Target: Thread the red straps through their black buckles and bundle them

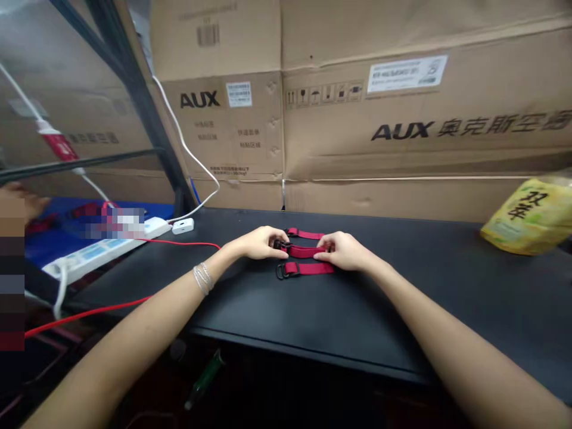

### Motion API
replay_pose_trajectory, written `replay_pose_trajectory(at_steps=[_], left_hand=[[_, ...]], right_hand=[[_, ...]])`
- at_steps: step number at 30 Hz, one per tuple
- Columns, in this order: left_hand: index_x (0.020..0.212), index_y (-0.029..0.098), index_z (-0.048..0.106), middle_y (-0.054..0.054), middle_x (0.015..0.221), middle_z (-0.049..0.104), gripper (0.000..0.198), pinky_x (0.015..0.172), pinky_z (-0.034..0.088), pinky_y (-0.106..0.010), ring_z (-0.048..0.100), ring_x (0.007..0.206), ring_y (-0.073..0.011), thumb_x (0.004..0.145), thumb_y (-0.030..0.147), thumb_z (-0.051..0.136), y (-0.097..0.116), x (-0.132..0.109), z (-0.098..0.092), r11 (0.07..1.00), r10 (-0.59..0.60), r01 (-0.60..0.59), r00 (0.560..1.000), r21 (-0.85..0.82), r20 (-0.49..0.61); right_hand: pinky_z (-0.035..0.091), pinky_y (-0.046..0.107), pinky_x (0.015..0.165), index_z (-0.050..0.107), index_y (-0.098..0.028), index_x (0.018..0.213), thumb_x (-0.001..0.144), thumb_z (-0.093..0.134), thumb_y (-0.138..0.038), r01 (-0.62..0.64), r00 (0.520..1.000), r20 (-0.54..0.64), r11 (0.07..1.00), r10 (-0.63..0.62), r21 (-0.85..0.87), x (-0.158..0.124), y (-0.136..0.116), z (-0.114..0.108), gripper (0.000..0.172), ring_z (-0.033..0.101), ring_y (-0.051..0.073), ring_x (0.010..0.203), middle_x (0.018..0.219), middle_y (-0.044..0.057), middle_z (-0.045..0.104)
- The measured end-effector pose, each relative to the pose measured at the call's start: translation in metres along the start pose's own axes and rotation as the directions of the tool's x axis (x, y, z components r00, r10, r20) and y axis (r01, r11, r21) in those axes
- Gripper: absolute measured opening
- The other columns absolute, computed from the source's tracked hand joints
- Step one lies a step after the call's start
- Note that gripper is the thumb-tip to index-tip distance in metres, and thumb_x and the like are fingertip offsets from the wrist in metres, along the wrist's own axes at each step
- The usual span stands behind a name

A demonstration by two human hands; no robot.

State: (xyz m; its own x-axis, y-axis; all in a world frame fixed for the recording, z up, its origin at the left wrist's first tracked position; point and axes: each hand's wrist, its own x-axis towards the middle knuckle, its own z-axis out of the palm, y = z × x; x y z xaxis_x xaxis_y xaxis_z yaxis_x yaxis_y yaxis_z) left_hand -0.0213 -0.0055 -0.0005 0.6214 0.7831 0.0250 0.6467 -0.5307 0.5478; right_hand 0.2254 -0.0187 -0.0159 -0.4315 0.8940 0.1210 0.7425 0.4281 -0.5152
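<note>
Both hands are working close together at the centre of the frame: the left hand (261,243) is pinching the buckled end of the middle strap (304,252) between thumb and fingers, and the right hand (343,250) is pinching its other end the same way, so the red webbing is lying level between them. Brown boxes (214,137) are filling the upper part of the frame, bearing black AUX lettering and white labels. Below them, a black table (250,310) is stretching across the middle and out past the right edge. Dark bars of a frame (138,101) are slanting down through the upper left. At the right edge, a yellow bag (522,217) is resting on the table against the boxes. At left, a white power strip (98,253) is lying aslant beside a blue surface (156,210), and another person's hand (20,199), blurred, is showing at the far left edge. Red cords (179,242) are running from the left toward the wearer's left arm, which is wearing a silvery bracelet (204,278). Near the hands, an upper strap (308,234) is lying just beyond the middle one, and a lower strap (315,269) is lying just nearer, its black ring (280,271) pointing left. Smallest of all, a white adapter (183,226) is sitting by the strip's right end.
</note>
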Motion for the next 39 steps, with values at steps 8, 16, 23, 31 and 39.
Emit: replay_pose_trajectory(at_steps=[8, 16, 23, 31, 39], left_hand=[[0.102, 0.014, 0.06, 0.002, 0.066, 0.052, 0.045, 0.052, 0.031, -0.021, 0.043, 0.056, -0.0102, 0.07, 0.046, 0.063, -0.0006, 0.0004, -0.0001, 1.0, -0.012, 0.012, 1.0, 0.011, 0.003], [0.108, 0.015, 0.059, 0.001, 0.071, 0.053, 0.044, 0.055, 0.031, -0.021, 0.043, 0.06, -0.0111, 0.073, 0.041, 0.061, -0.0017, 0.0023, -0.0011, 0.999, -0.036, 0.035, 0.999, 0.022, 0.02], [0.108, 0.016, 0.059, 0.0, 0.078, 0.056, 0.042, 0.059, 0.033, -0.021, 0.047, 0.066, -0.0126, 0.073, 0.039, 0.06, -0.0052, 0.0037, -0.0007, 1.0, -0.031, 0.03, 0.999, 0.006, 0.033], [0.108, 0.016, 0.059, -0.002, 0.084, 0.058, 0.041, 0.063, 0.035, -0.022, 0.048, 0.069, -0.0132, 0.073, 0.036, 0.061, -0.0037, 0.0033, -0.0011, 1.0, -0.025, 0.025, 0.999, 0.002, 0.038], [0.106, 0.017, 0.06, -0.003, 0.096, 0.059, 0.036, 0.068, 0.036, -0.023, 0.049, 0.077, -0.0139, 0.073, 0.03, 0.06, -0.002, 0.0023, -0.0017, 1.0, 0.006, -0.006, 0.999, -0.012, 0.044]], right_hand=[[0.036, 0.023, 0.054, 0.064, -0.018, 0.076, 0.071, 0.063, -0.034, -0.007, 1.0, 0.005, 1.0, 0.007, -0.013, -0.0008, -0.0011, 0.0006, 0.017, 0.054, 0.013, 0.059, 0.066, 0.001, 0.062], [0.036, 0.024, 0.055, 0.065, -0.018, 0.077, 0.07, 0.063, -0.037, -0.008, 1.0, 0.003, 1.0, 0.008, -0.022, -0.0002, 0.0001, 0.0007, 0.02, 0.053, 0.013, 0.059, 0.067, 0.001, 0.063], [0.036, 0.023, 0.054, 0.065, -0.018, 0.076, 0.07, 0.064, -0.037, -0.005, 1.0, 0.006, 1.0, 0.005, -0.011, 0.0002, -0.0003, 0.0009, 0.02, 0.053, 0.013, 0.059, 0.066, 0.001, 0.062], [0.036, 0.023, 0.054, 0.065, -0.018, 0.075, 0.07, 0.064, -0.037, 0.0, 1.0, 0.01, 1.0, 0.0, -0.01, -0.0004, -0.0014, 0.0008, 0.02, 0.053, 0.013, 0.058, 0.066, 0.001, 0.062], [0.035, 0.023, 0.053, 0.066, -0.018, 0.075, 0.069, 0.064, -0.039, -0.006, 1.0, 0.02, 1.0, 0.006, -0.006, -0.0018, -0.0048, -0.0002, 0.022, 0.052, 0.013, 0.057, 0.063, 0.0, 0.061]])
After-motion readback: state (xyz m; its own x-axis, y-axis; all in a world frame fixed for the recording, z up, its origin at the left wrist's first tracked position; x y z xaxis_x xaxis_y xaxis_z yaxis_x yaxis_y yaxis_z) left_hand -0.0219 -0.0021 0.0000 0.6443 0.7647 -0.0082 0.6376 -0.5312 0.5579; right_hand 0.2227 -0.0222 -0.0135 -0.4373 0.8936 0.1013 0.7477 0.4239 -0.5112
